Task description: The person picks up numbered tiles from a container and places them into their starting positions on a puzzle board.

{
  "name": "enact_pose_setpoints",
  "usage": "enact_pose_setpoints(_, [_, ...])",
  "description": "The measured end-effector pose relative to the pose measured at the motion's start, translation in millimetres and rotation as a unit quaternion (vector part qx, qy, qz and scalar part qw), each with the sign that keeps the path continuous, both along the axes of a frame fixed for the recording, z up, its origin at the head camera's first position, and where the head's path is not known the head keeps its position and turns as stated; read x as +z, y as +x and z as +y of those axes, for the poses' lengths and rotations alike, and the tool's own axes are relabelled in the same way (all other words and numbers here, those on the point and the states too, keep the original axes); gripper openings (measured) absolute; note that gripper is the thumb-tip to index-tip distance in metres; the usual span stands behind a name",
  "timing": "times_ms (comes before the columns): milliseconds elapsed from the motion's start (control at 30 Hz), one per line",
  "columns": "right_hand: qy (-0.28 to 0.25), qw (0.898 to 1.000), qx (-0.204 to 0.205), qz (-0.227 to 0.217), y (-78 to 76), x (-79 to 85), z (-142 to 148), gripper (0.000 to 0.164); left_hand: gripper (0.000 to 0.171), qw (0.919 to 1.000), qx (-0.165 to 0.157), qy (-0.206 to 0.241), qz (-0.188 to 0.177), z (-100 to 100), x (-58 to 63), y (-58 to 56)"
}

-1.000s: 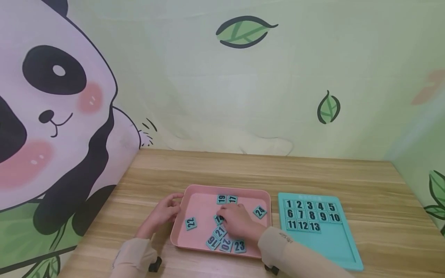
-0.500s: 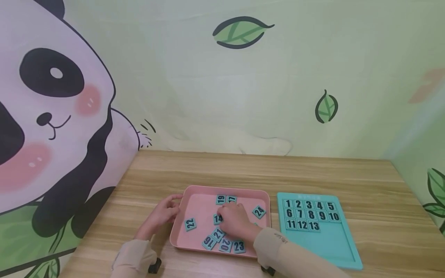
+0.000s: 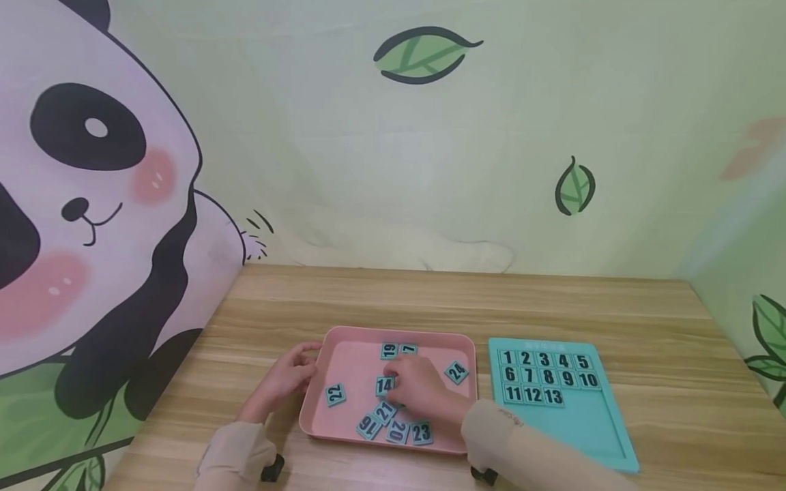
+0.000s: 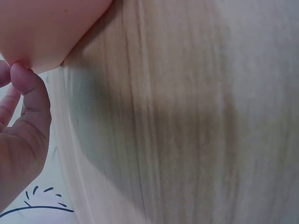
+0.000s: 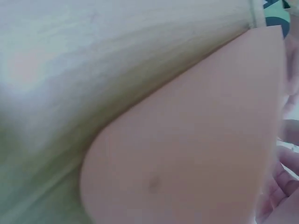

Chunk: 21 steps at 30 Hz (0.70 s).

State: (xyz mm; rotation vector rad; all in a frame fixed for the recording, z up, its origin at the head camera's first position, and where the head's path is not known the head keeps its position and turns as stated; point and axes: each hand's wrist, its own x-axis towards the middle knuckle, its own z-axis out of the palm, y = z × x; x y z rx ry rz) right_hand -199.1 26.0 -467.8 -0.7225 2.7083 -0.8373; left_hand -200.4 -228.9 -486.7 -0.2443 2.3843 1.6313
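In the head view a pink tray (image 3: 350, 361) holds several teal number tiles. My left hand (image 3: 288, 372) pinches the tray's left rim; the left wrist view has its thumb (image 4: 32, 86) against the pink wall. Over the middle of the tray, my right hand (image 3: 420, 385) is curled, with finger and thumb at the right edge of the number 14 tile (image 3: 383, 387), whose number faces up. Beneath its knuckles the 17 tile (image 3: 408, 349) is partly covered. In the right wrist view the tray wall hides most of the right hand (image 5: 282, 186).
A teal board (image 3: 592, 429) lies right of the tray, its upper rows filled with tiles 1 to 13. Tiles 22 (image 3: 335, 394), 24 (image 3: 456, 372), 19 (image 3: 389, 350), 21 (image 3: 384, 411) and 23 (image 3: 421, 432) lie around the right hand. A printed wall (image 3: 368, 170) stands behind the wooden table (image 3: 491, 300).
The 14 tile has turned straighter and shows more clearly at the right fingers. Tiles 21 and 16 have shifted slightly left. My left hand has stayed at the tray rim.
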Motion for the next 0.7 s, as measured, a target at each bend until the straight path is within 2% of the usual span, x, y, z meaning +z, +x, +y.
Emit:
enact_pose_setpoints(267, [-0.038,0.999,-0.004,-0.038,1.8,10.0,30.0,0.027,0.044,1.0000,-0.005,-0.002,0.005,1.1,2.9,-0.3])
enact_pose_setpoints(500, [-0.087,0.996,-0.003,-0.023,3.5,21.5,67.7,0.023,0.045,1.0000,-0.005,-0.001,0.007,2.0,4.0,-0.6])
enact_pose_setpoints(567, [-0.096,0.995,-0.005,-0.030,4.2,25.3,78.9,0.024,0.044,0.9999,-0.007,-0.006,0.007,1.8,4.0,-0.3])
enact_pose_setpoints(700, [-0.100,0.993,-0.034,-0.051,5.2,33.3,98.5,0.029,0.043,0.9999,-0.003,-0.014,0.004,1.6,3.9,0.2])
